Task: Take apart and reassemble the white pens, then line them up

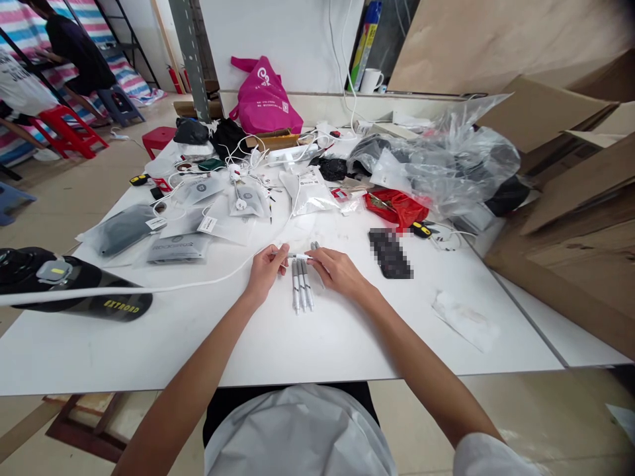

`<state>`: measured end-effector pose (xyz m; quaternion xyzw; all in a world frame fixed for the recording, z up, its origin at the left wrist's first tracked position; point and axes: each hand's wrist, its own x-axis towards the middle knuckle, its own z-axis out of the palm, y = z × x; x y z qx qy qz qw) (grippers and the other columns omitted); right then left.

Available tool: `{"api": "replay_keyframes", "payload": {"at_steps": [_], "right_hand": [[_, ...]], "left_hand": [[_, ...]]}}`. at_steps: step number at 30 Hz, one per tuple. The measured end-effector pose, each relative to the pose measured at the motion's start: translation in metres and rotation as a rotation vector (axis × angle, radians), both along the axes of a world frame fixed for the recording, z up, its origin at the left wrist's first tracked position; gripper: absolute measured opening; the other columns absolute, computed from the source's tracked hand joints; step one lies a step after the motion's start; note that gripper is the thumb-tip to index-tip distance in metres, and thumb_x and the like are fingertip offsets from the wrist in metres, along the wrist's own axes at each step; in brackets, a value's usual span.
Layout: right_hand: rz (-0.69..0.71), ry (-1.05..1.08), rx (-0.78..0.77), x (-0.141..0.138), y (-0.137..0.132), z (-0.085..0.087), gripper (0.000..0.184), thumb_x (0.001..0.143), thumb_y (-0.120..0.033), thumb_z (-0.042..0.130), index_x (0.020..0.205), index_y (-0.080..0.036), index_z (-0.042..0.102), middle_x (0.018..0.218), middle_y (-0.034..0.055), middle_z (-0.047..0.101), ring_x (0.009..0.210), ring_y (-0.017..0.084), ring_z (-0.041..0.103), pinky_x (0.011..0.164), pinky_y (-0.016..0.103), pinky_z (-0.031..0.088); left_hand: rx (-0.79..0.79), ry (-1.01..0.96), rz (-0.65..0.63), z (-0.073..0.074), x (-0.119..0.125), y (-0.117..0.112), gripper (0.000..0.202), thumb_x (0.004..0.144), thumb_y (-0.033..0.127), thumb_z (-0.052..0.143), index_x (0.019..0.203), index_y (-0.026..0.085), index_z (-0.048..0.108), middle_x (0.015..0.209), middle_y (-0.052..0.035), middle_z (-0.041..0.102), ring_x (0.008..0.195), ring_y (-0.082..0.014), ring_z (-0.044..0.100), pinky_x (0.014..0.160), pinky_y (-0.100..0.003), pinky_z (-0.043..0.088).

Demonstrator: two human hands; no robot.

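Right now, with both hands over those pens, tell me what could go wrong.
1. The left hand and right hand pinch a single pen just above the loose pens; a nudge could roll them apart.
2. The white cable runs close by the left hand and could snag on it.

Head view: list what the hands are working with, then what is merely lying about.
In hand: left hand and right hand pinch one pen crosswise; three pens lie between the hands.
Lying about: pink bag, red pouch, plastic bags, white mug, cardboard.
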<state>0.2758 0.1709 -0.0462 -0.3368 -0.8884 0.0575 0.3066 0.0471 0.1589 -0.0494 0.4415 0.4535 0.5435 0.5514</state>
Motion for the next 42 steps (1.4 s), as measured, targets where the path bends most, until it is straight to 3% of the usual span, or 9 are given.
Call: {"api": "replay_keyframes", "payload": {"at_steps": [2,4,6,9,12,18,26,31,42], "right_hand": [[0.003,-0.005,0.006,0.0,0.0,0.0,0.028,0.115,-0.033,0.041,0.129,-0.019,0.061,0.106,0.0116,0.075,0.088,0.022,0.069,0.077,0.034,0.05],[-0.001,-0.019,0.003,0.001,0.001,0.001,0.028,0.115,-0.032,0.041,0.13,-0.02,0.061,0.106,0.0119,0.074,0.088,0.023,0.069,0.079,0.035,0.05],[-0.001,-0.032,-0.006,0.002,0.001,0.001,0.028,0.115,-0.031,0.04,0.13,-0.02,0.061,0.107,0.0121,0.074,0.089,0.024,0.069,0.08,0.036,0.05],[-0.001,-0.035,-0.016,0.003,0.002,0.0,0.027,0.114,-0.031,0.041,0.129,-0.02,0.06,0.108,0.0121,0.074,0.09,0.024,0.069,0.081,0.036,0.05],[-0.032,-0.022,-0.014,0.005,0.004,-0.002,0.024,0.113,-0.028,0.042,0.127,-0.02,0.059,0.106,0.0122,0.074,0.088,0.024,0.068,0.079,0.035,0.049],[-0.151,-0.008,-0.049,0.012,0.006,-0.001,0.018,0.107,-0.021,0.045,0.12,-0.02,0.056,0.093,0.0086,0.073,0.075,0.023,0.063,0.07,0.032,0.043],[-0.109,-0.058,-0.024,0.01,0.005,0.006,0.029,0.112,-0.042,0.049,0.127,-0.021,0.063,0.1,0.0084,0.075,0.08,0.021,0.067,0.074,0.033,0.043],[-0.05,-0.232,0.07,0.003,0.002,0.004,0.038,0.116,-0.034,0.038,0.144,-0.024,0.062,0.088,0.0053,0.07,0.07,0.018,0.06,0.072,0.033,0.039],[-0.131,-0.175,0.047,0.013,0.006,0.003,0.035,0.116,-0.031,0.035,0.126,-0.023,0.067,0.092,0.0056,0.068,0.067,0.016,0.055,0.063,0.031,0.03]], "left_hand": [[0.029,0.018,0.002,0.003,0.0,-0.001,0.046,0.085,0.058,0.085,0.074,0.02,0.063,0.072,-0.0007,0.066,0.06,-0.0107,0.053,0.058,-0.027,0.042],[0.07,0.027,-0.016,0.007,-0.001,-0.003,0.036,0.079,0.049,0.092,0.095,0.021,0.074,0.093,-0.0045,0.077,0.072,-0.0135,0.062,0.064,-0.027,0.048],[0.096,0.024,-0.051,0.01,-0.002,-0.004,0.043,0.076,0.042,0.095,0.11,0.023,0.077,0.113,-0.008,0.08,0.086,-0.0168,0.068,0.072,-0.029,0.052],[0.082,0.036,-0.016,0.01,-0.003,-0.002,0.033,0.08,0.045,0.091,0.095,0.019,0.079,0.096,-0.0082,0.08,0.074,-0.0153,0.065,0.071,-0.03,0.051],[0.025,0.015,0.069,0.008,-0.005,0.001,0.038,0.082,0.053,0.089,0.083,0.018,0.073,0.078,-0.0059,0.075,0.064,-0.0144,0.062,0.065,-0.031,0.049],[0.002,-0.112,-0.007,0.01,-0.007,0.002,0.046,0.084,0.057,0.087,0.082,0.018,0.062,0.1,-0.0124,0.081,0.084,-0.0222,0.078,0.065,-0.029,0.051],[0.005,-0.066,-0.052,0.009,-0.003,-0.001,0.046,0.083,0.056,0.087,0.083,0.019,0.06,0.09,-0.0094,0.081,0.081,-0.0233,0.079,0.065,-0.03,0.053],[0.002,0.0,-0.145,0.007,0.0,-0.003,0.043,0.085,0.056,0.085,0.087,0.019,0.063,0.085,-0.0082,0.081,0.084,-0.026,0.08,0.068,-0.032,0.054],[0.019,-0.055,0.016,0.011,-0.009,0.003,0.046,0.088,0.059,0.082,0.087,0.019,0.06,0.099,-0.0143,0.084,0.079,-0.0213,0.078,0.067,-0.031,0.054]]}}
